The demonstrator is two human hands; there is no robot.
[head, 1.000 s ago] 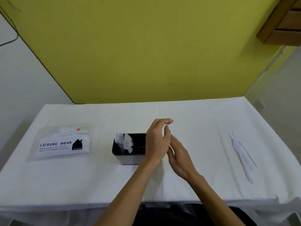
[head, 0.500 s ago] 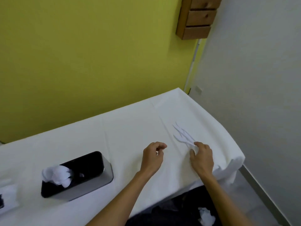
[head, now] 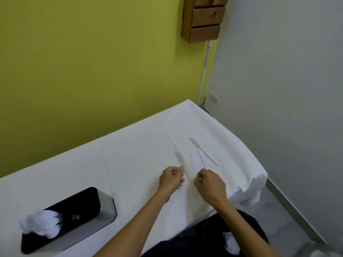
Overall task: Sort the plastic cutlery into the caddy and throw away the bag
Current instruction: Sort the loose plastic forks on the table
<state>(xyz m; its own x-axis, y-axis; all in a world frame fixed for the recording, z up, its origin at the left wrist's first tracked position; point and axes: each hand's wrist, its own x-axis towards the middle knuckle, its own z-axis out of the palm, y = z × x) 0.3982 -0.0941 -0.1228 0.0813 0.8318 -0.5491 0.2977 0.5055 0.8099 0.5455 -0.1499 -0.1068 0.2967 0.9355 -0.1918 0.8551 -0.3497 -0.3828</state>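
Note:
Several white plastic knives (head: pixel 197 158) lie on the white tablecloth near the table's right end. My right hand (head: pixel 210 184) is curled at their near ends, its fingertips pinching the handles of a couple of them. One knife (head: pixel 203 151) lies apart, a little farther back. My left hand (head: pixel 171 179) rests just left of the knives with its fingers curled and nothing in it. The black and steel caddy (head: pixel 106 206) stands at the lower left, with white spoons and forks (head: pixel 43 223) sticking out of its left compartment. The bag is out of view.
The table (head: pixel 130 158) ends just right of the knives, where the cloth hangs over the corner. A wooden drawer unit (head: pixel 203 17) hangs on the yellow wall. A black bin liner (head: pixel 209 236) with crumpled white paper (head: pixel 231 242) sits below the near edge.
The view has swung right, away from the caddy and bag. Both hands left the caddy and went to the knives; my right hand has closed on their handles and drawn them nearer.

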